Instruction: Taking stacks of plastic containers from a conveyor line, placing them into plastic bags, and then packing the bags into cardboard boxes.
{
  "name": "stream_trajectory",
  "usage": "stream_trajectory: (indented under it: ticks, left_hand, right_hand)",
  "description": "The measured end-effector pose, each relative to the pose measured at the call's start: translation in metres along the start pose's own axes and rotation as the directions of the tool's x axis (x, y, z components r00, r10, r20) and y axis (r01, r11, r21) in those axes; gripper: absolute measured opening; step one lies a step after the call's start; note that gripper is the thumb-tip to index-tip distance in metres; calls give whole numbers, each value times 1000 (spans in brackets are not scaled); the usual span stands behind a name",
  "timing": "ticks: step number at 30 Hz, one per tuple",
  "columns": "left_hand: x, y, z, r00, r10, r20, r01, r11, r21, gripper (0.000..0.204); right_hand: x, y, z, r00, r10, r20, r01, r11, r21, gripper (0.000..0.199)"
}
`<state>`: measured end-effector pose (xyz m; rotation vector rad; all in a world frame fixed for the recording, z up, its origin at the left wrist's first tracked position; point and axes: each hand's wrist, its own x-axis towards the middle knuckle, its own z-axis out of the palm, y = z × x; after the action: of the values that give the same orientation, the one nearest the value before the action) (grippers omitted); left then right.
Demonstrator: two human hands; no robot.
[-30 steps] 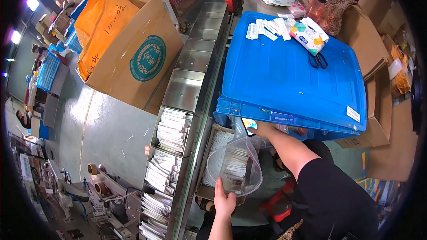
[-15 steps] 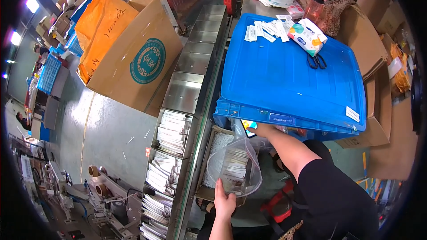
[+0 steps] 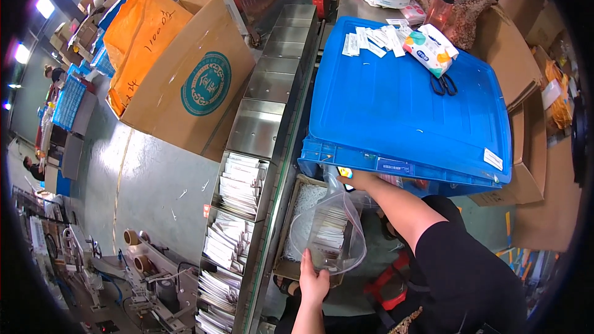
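Note:
My left hand is closed on the near edge of a clear plastic bag, its thumb pointing up along the film. The bag's wide mouth is spread out, and thin white packets show through it. Whether those packets lie inside the bag or beneath it I cannot tell. My right hand reaches left under the front edge of a blue plastic bin, beside the bag's narrow far end. A small bright-coloured screen shows at its fingertips. The fingers of that hand are mostly hidden.
Left of the bag runs a conveyor of metal trays, the nearer ones filled with white packets. A cardboard box stands below the bag. Scissors, a tissue pack and loose packets lie on the bin.
My right hand has shifted slightly left and covers more of the bright screen. The bag and my left hand have hardly moved.

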<state>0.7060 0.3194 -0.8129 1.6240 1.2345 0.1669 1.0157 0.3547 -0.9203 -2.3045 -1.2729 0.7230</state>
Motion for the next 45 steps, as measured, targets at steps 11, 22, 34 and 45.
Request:
stream_trajectory:
  ticks: [11,22,34,45]
  left_hand:
    - [0,0,0,1000,-21,2,21,1000,-22,69]
    - [2,0,2,1000,-15,9,15,1000,17,69]
    - [1,1,2,1000,-19,9,19,1000,20,69]
    - [0,2,1,1000,-11,5,11,1000,20,68]
  right_hand:
    - [-6,27,-29,978,172,-114,-168,985,42,56]
    - [-24,11,-55,921,381,83,-384,923,21,69]
    - [-16,23,-42,965,249,-76,-257,960,-112,58]
    - [-17,14,-47,960,240,-144,-261,954,-147,51]
